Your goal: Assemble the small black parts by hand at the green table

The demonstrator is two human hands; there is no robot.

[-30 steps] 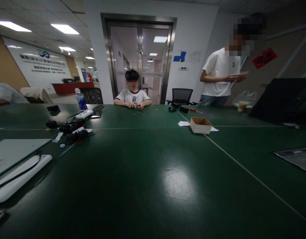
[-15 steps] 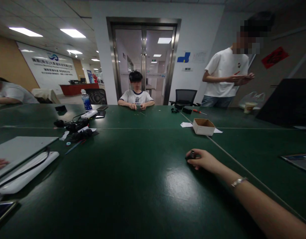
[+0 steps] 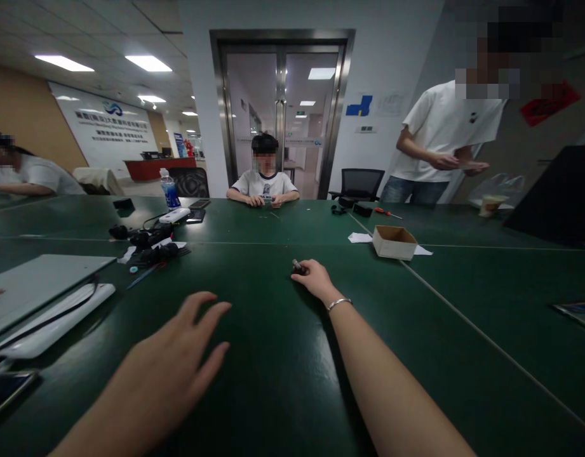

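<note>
My right hand [image 3: 315, 278] reaches far out over the dark green table [image 3: 282, 355], its fingers closed on a small dark object [image 3: 296, 266] that rests on the table top. A thin bracelet sits on that wrist. My left hand [image 3: 178, 358] hovers low over the table nearer to me, fingers stretched out and spread, holding nothing. The two hands are well apart.
A small cardboard box [image 3: 394, 242] on white papers lies to the right. Black cables and gear [image 3: 152, 244], a water bottle [image 3: 169, 190] and phones lie at the left. A closed laptop [image 3: 30, 289] is near left. One person sits opposite, one stands right, one sits far left.
My right hand slid left and farther out with the small dark object. My left hand came into view from below. The view shifted slightly right.
</note>
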